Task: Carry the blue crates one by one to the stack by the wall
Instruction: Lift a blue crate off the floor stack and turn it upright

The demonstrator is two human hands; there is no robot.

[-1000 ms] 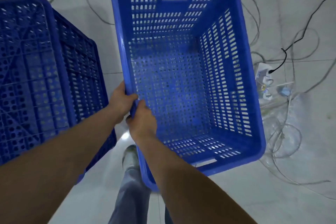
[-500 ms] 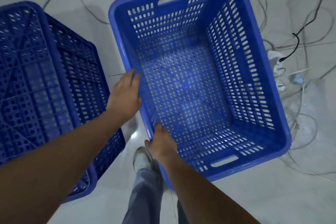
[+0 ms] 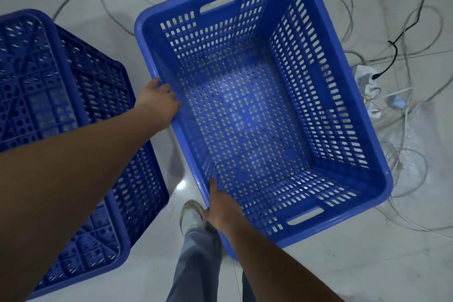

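Note:
An empty blue perforated crate [image 3: 257,115], open side up, fills the middle of the head view, held above the floor. My left hand [image 3: 159,103] grips its long left rim, fingers curled over the edge. My right hand [image 3: 220,211] holds the same rim close to the near corner, thumb inside the crate. A second blue crate [image 3: 61,130] stands upside down on the floor at the left, partly hidden by my left forearm.
Pale tiled floor [image 3: 367,265] lies below. Loose white and black cables [image 3: 404,39] and power strips [image 3: 367,86] sprawl behind and to the right of the held crate. My leg and shoe [image 3: 193,213] show under the crate's near corner.
My hands have moved apart along the left rim: the left further up, the right toward the near corner. The crate has turned clockwise and shifted right.

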